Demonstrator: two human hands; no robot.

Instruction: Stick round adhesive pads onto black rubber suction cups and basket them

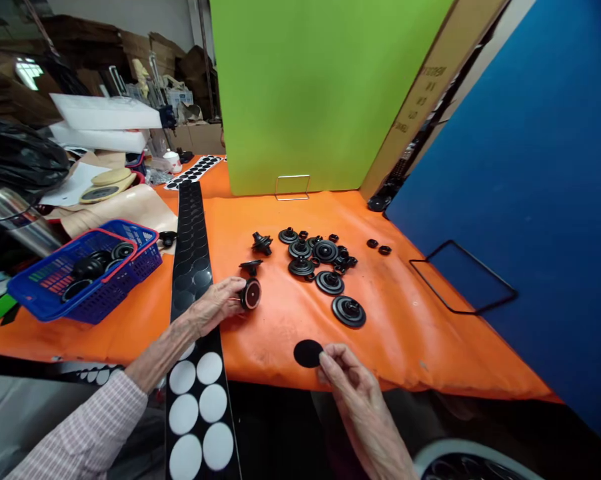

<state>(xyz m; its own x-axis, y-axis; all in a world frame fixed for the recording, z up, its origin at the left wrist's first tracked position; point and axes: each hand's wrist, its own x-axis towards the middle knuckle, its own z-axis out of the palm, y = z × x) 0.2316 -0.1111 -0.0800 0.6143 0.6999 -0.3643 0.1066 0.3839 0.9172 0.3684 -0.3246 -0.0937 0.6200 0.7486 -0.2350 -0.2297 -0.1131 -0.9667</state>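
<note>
My left hand [219,305] is closed round a black round base part [251,294], tilted so that its flat underside with a pale ring and reddish centre shows. Between thumb and fingers of my right hand [353,383] is a black round sticker [308,353], held by its right edge over the front of the table. Under my left forearm runs a long black sticker strip [213,403], with white circles bared on its near part. Two black parts [262,244] stand just beyond my left hand. Several black discs with raised centres [329,283] lie grouped farther right.
A blue basket [130,267] with black parts stands on the orange tabletop [280,333] at left, near a steel flask [18,220]. A green panel [325,93] rises at the back, a blue panel [505,187] with a wire handle at right. Two small black rings [379,247] lie near it.
</note>
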